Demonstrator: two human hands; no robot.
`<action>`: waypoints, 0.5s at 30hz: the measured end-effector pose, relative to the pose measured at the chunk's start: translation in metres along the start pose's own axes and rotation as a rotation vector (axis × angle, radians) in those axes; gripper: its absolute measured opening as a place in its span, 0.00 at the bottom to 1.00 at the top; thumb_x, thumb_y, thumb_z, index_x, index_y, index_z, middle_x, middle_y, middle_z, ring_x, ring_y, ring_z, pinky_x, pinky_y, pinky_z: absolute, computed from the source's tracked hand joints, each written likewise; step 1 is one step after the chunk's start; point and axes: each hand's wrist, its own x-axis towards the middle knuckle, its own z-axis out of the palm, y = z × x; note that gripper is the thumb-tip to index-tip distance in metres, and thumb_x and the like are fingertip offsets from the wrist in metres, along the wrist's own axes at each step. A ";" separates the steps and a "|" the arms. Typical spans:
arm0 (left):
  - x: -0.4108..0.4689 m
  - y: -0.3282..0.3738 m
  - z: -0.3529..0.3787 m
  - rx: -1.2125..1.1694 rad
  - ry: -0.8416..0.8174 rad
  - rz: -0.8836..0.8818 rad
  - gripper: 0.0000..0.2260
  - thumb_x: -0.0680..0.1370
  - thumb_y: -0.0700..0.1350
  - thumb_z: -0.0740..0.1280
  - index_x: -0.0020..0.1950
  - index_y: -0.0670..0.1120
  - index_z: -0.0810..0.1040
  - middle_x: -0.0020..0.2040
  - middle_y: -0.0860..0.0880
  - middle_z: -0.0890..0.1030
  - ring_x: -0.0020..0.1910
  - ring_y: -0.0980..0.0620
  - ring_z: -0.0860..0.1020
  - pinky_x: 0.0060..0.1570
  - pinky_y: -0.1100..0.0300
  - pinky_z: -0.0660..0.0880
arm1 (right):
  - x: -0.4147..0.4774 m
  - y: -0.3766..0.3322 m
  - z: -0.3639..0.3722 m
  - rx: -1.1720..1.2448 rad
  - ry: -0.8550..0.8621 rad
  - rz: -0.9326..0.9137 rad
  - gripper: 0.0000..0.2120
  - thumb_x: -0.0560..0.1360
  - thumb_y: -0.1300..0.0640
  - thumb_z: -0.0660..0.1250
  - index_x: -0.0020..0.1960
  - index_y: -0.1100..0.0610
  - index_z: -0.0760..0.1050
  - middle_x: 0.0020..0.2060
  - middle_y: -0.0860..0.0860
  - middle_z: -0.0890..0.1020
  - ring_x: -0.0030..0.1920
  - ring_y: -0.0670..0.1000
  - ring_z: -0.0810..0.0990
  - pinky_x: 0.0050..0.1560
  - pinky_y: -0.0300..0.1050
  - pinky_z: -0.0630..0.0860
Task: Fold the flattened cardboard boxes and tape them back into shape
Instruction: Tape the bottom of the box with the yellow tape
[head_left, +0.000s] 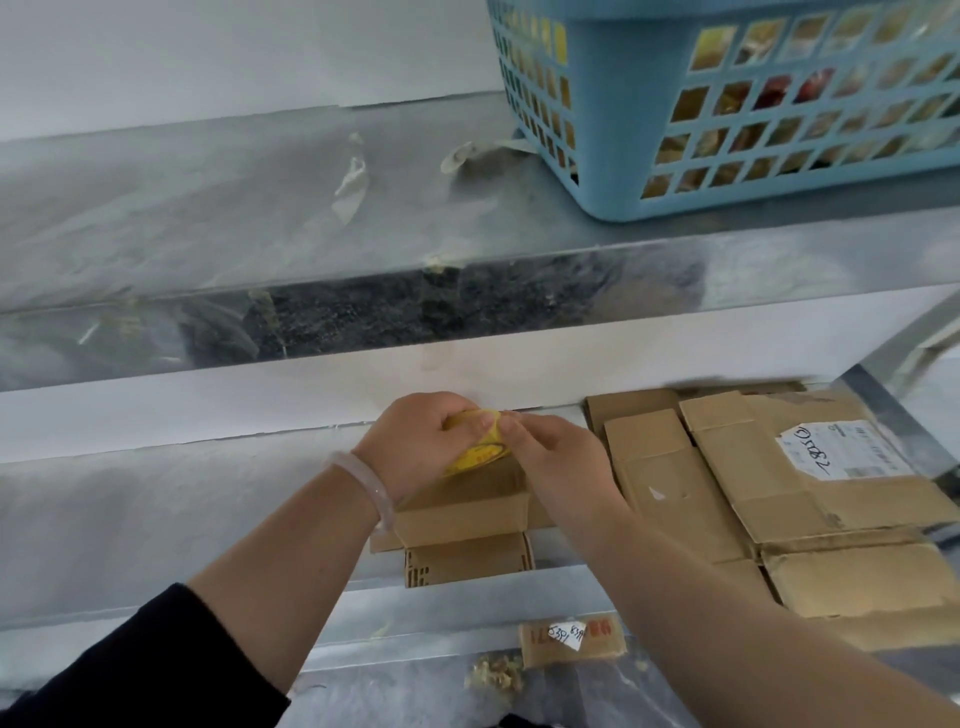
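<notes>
A small cardboard box stands folded into shape on the metal shelf, one flap hanging over the front edge. Above its far side my left hand grips a yellow tape roll. My right hand meets it from the right, fingertips pinching at the roll's tape edge. A stack of flattened cardboard boxes lies to the right on the same shelf, the top one carrying a white label.
An upper metal shelf overhangs the work area, holding a blue plastic basket at its right. A small cardboard piece with a sticker and some scraps lie on the lower ledge in front.
</notes>
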 end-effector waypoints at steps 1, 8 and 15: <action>0.000 0.000 0.000 0.013 -0.011 0.017 0.14 0.79 0.58 0.59 0.46 0.53 0.81 0.40 0.55 0.82 0.41 0.58 0.78 0.43 0.57 0.75 | 0.000 -0.001 0.002 0.018 0.038 0.014 0.15 0.76 0.42 0.67 0.58 0.47 0.82 0.49 0.38 0.83 0.48 0.33 0.78 0.46 0.28 0.70; 0.001 0.001 0.003 0.111 -0.020 0.062 0.17 0.78 0.62 0.57 0.44 0.54 0.80 0.38 0.55 0.81 0.39 0.58 0.77 0.43 0.54 0.76 | 0.000 -0.001 -0.001 0.045 0.166 0.064 0.05 0.75 0.48 0.71 0.43 0.48 0.82 0.31 0.36 0.82 0.34 0.35 0.78 0.29 0.26 0.68; -0.016 -0.009 -0.001 -0.140 -0.108 0.015 0.14 0.77 0.62 0.56 0.47 0.56 0.77 0.36 0.58 0.78 0.37 0.64 0.75 0.36 0.72 0.69 | 0.010 0.000 -0.006 0.122 0.103 0.138 0.08 0.78 0.49 0.67 0.45 0.53 0.79 0.41 0.50 0.85 0.47 0.52 0.84 0.51 0.56 0.81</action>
